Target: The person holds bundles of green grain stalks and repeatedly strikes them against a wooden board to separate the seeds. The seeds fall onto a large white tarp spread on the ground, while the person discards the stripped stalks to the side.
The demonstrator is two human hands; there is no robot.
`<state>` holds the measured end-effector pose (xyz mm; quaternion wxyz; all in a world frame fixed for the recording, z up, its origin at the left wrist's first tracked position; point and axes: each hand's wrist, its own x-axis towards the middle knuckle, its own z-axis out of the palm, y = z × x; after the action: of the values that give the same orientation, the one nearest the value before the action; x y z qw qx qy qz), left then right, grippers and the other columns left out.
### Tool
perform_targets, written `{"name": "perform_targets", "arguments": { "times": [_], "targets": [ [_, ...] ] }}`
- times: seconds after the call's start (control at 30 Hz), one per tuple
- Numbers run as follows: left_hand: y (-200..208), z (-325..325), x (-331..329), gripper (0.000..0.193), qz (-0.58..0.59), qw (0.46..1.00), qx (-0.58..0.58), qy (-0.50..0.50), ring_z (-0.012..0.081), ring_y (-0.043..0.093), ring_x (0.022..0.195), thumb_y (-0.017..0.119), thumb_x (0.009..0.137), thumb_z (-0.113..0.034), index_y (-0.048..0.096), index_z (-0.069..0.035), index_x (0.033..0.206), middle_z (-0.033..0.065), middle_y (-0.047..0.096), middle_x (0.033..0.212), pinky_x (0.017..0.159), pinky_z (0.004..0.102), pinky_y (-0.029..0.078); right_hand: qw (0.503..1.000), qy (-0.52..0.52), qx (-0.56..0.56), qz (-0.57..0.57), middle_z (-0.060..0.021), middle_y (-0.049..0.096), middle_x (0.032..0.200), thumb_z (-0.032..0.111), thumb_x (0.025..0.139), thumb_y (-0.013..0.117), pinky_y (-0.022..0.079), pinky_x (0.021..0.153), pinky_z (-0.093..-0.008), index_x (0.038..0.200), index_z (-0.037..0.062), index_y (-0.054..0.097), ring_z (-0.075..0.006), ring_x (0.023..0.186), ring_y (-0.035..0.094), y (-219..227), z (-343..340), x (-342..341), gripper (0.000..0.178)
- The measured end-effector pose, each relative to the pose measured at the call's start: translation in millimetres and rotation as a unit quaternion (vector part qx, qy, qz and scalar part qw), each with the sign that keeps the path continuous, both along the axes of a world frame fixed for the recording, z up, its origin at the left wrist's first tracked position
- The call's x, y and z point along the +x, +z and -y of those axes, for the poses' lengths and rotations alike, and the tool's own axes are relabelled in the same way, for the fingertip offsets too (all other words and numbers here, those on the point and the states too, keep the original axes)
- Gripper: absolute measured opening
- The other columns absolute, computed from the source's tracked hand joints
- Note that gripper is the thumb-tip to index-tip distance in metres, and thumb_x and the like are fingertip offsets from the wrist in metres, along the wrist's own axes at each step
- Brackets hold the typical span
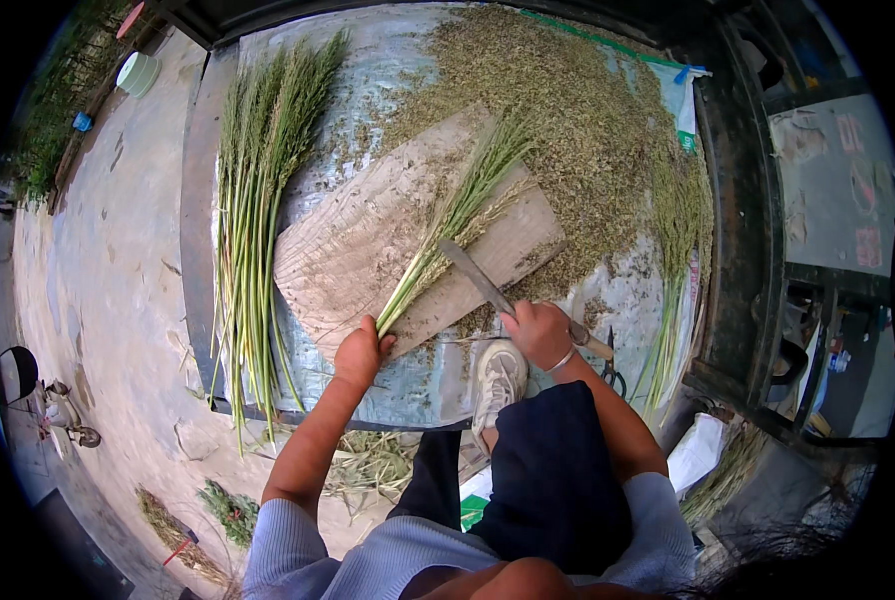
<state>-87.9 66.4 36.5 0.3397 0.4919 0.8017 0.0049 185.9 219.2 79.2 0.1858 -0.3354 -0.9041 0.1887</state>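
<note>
My left hand (361, 354) is closed round the lower stalks of a small bunch of green broomcorn (457, 217). The bunch lies slantwise over a worn wooden board (338, 235), its seed heads pointing to the far right. In my right hand (539, 333) is a long knife (478, 275); its wooden handle sticks out behind the fist. The blade's tip end rests across or just above the stalks; I cannot tell whether it touches them. My right shoe (501, 375) is up by the board's near edge, between the hands.
A larger pile of broomcorn stalks (260, 200) lies on the left of the plastic sheet (373, 80). Loose seeds (578, 130) cover the far and right side. More stalks (680, 225) lie at the right edge, near scissors (616, 378). A dark metal frame (743, 220) bounds the right.
</note>
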Motion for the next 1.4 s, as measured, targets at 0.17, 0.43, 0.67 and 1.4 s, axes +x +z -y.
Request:
{"name": "perform_targets", "arguments": {
  "times": [0.17,0.43,0.67,1.4],
  "targets": [
    [2,-3,0,0.04,-0.015,0.999,0.032,0.021,0.0424,0.058,0.066,0.062,0.083,-0.036,0.042,-0.003,0.09,0.0224,0.059,0.069,0.058,0.0501,0.045,0.995,0.054,-0.012,0.083,-0.0114,0.056,0.055,0.027,0.085,0.059,0.044,0.048,-0.0423,0.079,0.0068,0.046,-0.0317,0.049,0.057,-37,-9,-12,0.025],
    [3,-7,0,0.043,-0.032,0.998,0.002,0.045,0.0416,0.059,0.068,0.063,0.081,-0.04,0.045,-0.003,0.09,0.0224,0.06,0.071,0.059,0.0492,0.046,0.964,-0.199,0.05,0.17,-0.0124,0.054,0.052,0.028,0.085,0.06,0.044,0.043,-0.043,0.081,0.0077,0.045,-0.0328,0.048,0.056,-21,-76,26,0.026],
    [6,-7,1,0.043,-0.043,0.998,-0.005,0.049,0.0416,0.059,0.069,0.063,0.08,-0.041,0.046,-0.003,0.089,0.0218,0.061,0.071,0.06,0.0489,0.046,0.998,0.044,0.001,0.054,-0.0108,0.052,0.052,0.024,0.082,0.063,0.043,0.047,-0.0432,0.075,0.0083,0.045,-0.0311,0.048,0.054,-43,8,-3,0.025],
    [-2,18,-19,0.041,-0.017,0.999,0.027,0.014,0.0414,0.057,0.066,0.062,0.081,-0.042,0.049,-0.004,0.088,0.0212,0.059,0.069,0.058,0.0487,0.045,0.997,-0.06,-0.013,0.047,-0.0117,0.051,0.05,0.03,0.08,0.065,0.042,0.044,-0.0458,0.074,0.0077,0.047,-0.034,0.046,0.053,-45,-32,23,0.03]
  ]
}}
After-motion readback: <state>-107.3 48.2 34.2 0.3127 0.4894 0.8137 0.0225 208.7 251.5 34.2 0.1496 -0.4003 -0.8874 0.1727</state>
